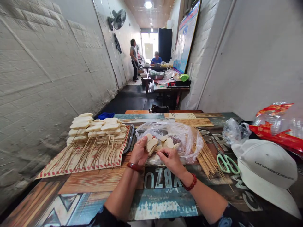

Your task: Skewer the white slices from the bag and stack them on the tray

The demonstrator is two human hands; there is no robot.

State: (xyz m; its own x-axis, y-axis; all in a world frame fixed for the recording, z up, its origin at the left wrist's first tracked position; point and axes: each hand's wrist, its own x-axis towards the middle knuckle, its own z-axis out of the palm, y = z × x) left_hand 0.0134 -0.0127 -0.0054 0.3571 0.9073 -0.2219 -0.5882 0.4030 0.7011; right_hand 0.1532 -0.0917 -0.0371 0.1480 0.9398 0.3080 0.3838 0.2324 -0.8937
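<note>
My left hand (139, 153) is closed round pale bread-like slices (151, 144), holding them upright by their edge. Just right of them, my right hand (171, 160) has its fingers pinched together; whatever they pinch is too small to make out. Both hands are over the near side of an open clear plastic bag (189, 134), where more pale slices (167, 142) lie. To the left, many skewered slices (94, 128) are piled on a tray lined with red-and-white paper (106, 160), their sticks pointing toward me. Loose bamboo skewers (204, 157) lie right of the bag.
Green-handled scissors (228, 164) and a white cap (266, 170) lie on the right of the patterned table (163, 201). Behind them are a crumpled clear bag (235, 130) and red-and-clear packaging (276, 126). Farther back, one person (133, 60) stands and another (156, 59) is at a table.
</note>
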